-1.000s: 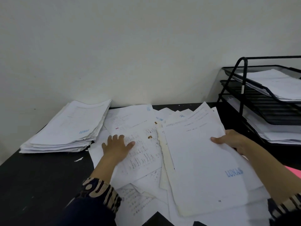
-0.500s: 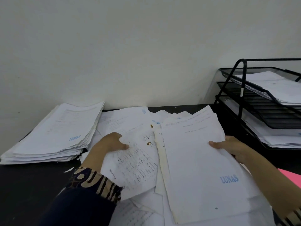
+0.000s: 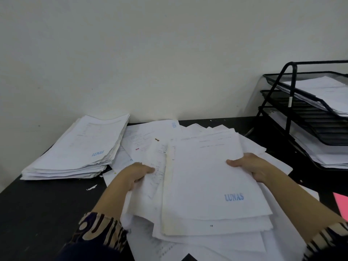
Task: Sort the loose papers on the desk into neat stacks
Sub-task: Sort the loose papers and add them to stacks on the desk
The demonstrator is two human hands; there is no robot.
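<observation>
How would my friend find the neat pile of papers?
Look at the black desk against the wall. The tidy stack lies at its far left, apart from both hands. Unlike the scattered sheets beside it, its edges line up, with blue "LUNAS" on top.

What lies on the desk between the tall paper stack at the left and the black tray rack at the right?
In the head view, loose overlapping papers cover the desk between the paper stack and the tray rack.
</observation>
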